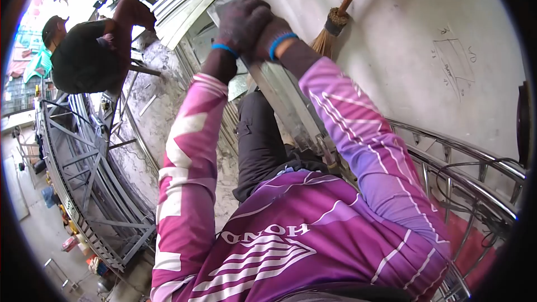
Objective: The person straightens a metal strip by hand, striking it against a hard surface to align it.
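Note:
Both my hands wear dark knitted gloves with blue cuffs and meet at the top middle of the head view, slightly blurred. My left hand (239,27) is closed, with its fingers curled at the other hand. Pressed against it, my right hand (272,34) is closed too. Whatever is between them, if anything, is hidden by the gloves. Just beneath and behind them runs a metal frame (293,103) of flat silvery bars, extending down beside my leg. Long pale metal strips (190,5) lie beyond my left hand.
A straw broom (337,22) leans by the pale wall (414,33), which bears pencil marks. Right of me is a shiny tubular rail (458,154) with black cables. At left, another person (89,53) sits near a metal truss (89,162) and stacked bars on the scuffed floor.

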`<state>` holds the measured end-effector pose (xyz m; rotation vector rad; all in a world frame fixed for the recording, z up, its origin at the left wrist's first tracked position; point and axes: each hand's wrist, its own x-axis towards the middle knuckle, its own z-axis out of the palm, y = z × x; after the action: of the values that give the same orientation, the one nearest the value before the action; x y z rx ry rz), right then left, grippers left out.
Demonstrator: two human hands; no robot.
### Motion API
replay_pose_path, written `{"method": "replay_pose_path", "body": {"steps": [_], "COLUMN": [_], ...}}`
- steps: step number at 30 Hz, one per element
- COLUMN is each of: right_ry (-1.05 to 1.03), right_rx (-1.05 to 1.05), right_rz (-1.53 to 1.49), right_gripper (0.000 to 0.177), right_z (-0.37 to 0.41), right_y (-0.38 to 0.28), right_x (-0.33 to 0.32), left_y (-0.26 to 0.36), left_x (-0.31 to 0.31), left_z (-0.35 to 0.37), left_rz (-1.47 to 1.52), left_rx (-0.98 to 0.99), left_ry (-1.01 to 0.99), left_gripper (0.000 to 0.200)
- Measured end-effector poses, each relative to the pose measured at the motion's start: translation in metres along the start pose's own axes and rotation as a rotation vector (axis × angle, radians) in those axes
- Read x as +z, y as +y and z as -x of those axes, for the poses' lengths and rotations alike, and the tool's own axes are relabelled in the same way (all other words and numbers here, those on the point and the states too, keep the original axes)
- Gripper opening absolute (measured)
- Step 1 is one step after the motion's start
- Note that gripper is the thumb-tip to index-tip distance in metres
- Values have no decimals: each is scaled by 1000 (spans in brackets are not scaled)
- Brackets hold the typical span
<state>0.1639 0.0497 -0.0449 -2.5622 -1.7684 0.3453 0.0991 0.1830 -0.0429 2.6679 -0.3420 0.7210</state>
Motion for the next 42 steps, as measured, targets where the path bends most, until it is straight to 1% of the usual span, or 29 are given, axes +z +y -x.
{"method": "replay_pose_path", "body": {"steps": [1, 2, 3, 4, 5, 6, 7, 9, 10, 12, 13, 14, 16, 18, 20, 22, 23, 25, 26, 28, 30, 32, 34, 35, 37, 38, 40, 41, 42], "right_ry": [-16, -30, 145, 438, 360, 448, 425, 387, 375, 287, 328, 333, 413, 394, 51, -136, -117, -139, -132, -195, 234, 334, 199, 185, -85, -93, 170, 116, 208], "right_rx": [1, -25, -104, -237, -239, -233, 1, 76, 77, 128, 16, 17, -216, -255, -23, 12, 16, 83, 87, 67, -166, -190, -46, -44, 181, 180, -131, -102, -188], "right_rz": [-22, -55, -91, -61, -87, -261, -878, -1280, -1278, -1047, -781, -778, -112, -37, -52, 17, 16, -15, -19, -103, -123, -108, -246, -246, -472, -474, -65, -773, -358], "right_gripper": [46, 47, 46, 42, 55, 53, 52, 55, 55, 55, 52, 52, 50, 48, 43, 39, 39, 37, 37, 43, 48, 53, 52, 52, 51, 51, 51, 51, 50], "right_z": [23, 44, 74, 109, 154, 190, 221, 259, 258, 255, 244, 226, 178, 120, 57, 15, 8, 3, 13, 53, 107, 177, 233, 245, 256, 251, 222, 193, 159], "right_y": [-4, 1, 8, 9, 3, -2, -18, -25, -25, -27, -23, -18, -4, 10, 9, 5, 5, 3, 2, -1, 12, -2, -25, -30, -37, -36, -21, -14, -6], "right_x": [-5, 10, 40, 55, 38, 60, 38, 53, 48, 33, 32, 32, 34, 33, 11, -27, -30, -31, -30, -18, 56, 69, 47, 39, 30, 36, 50, 45, 40], "left_y": [29, 48, 83, 127, 161, 191, 215, 244, 249, 235, 223, 208, 169, 117, 57, 22, 19, 18, 25, 54, 122, 183, 221, 229, 236, 231, 204, 184, 159], "left_x": [4, 12, 22, 15, 16, 16, 12, 11, 11, 13, 14, 13, 11, 20, 24, 15, 12, 8, 9, 18, 11, 9, 7, 8, 9, 10, 12, 14, 13], "left_z": [3, 6, 13, 18, 25, 32, 34, 41, 43, 42, 40, 36, 27, 17, 10, -3, -7, -11, -10, 4, 17, 32, 43, 45, 50, 51, 43, 38, 31], "left_rz": [111, 25, 113, 103, 139, 225, 288, 346, 402, 417, 422, 421, 342, 217, 275, 321, 311, 564, 561, 246, 161, 268, 367, 378, 470, 473, 408, 332, 345], "left_rx": [-151, -175, -271, -326, -346, -350, -320, -331, -328, -323, -312, -306, -251, -158, -182, -260, -243, -538, -531, -212, -240, -303, -289, -299, -269, -276, -281, -246, -259], "left_ry": [40, 46, 80, 46, 13, 53, 22, 10, -14, 22, 56, 57, 42, 151, 157, 167, 166, 83, 78, 63, 76, 123, 41, 42, -52, -54, 111, 153, 129], "left_gripper": [25, 27, 26, 26, 27, 28, 33, 32, 30, 31, 31, 31, 25, 21, 30, 27, 27, 26, 26, 26, 22, 23, 26, 26, 26, 26, 25, 21, 21]}}
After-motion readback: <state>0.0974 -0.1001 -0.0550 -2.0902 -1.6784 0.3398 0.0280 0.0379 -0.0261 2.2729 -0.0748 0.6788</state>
